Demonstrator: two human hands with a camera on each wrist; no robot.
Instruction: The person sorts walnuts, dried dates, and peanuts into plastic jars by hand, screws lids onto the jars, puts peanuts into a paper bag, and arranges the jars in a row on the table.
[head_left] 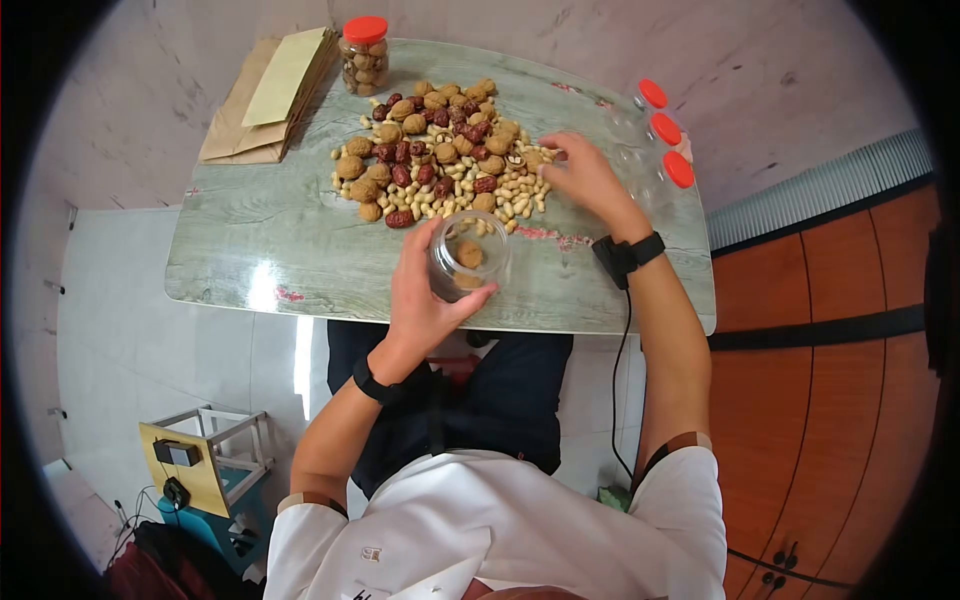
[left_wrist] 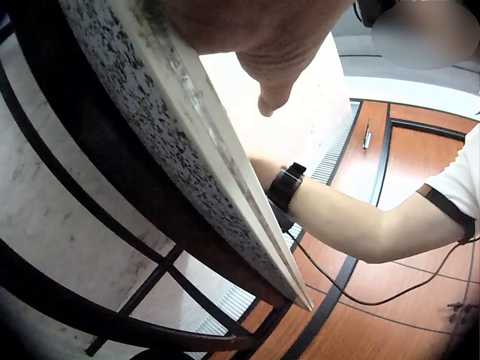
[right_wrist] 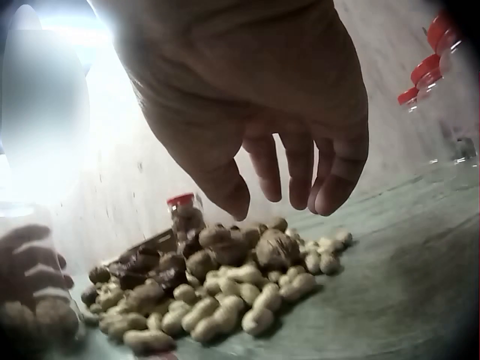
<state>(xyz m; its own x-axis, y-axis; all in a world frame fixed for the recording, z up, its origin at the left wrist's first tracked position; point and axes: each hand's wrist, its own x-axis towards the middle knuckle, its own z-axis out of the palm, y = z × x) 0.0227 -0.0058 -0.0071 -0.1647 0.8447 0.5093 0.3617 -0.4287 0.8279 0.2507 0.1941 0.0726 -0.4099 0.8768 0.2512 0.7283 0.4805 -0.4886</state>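
Observation:
My left hand grips a clear open-topped jar at the near side of the pile, fingers and thumb around its wall. Walnuts lie inside it. At the pile's right edge, my right hand hovers with loosely bent, spread fingers, close to a walnut. The right wrist view has that walnut below the fingertips, with nothing between thumb and fingers. Peanuts, red dates and more walnuts make up the pile. Only part of the left hand appears in the left wrist view.
A red-lidded jar of walnuts stands at the back of the table. Brown paper bags lie at the back left. Three clear jars with red lids line the right edge. A cable hangs from the right wrist.

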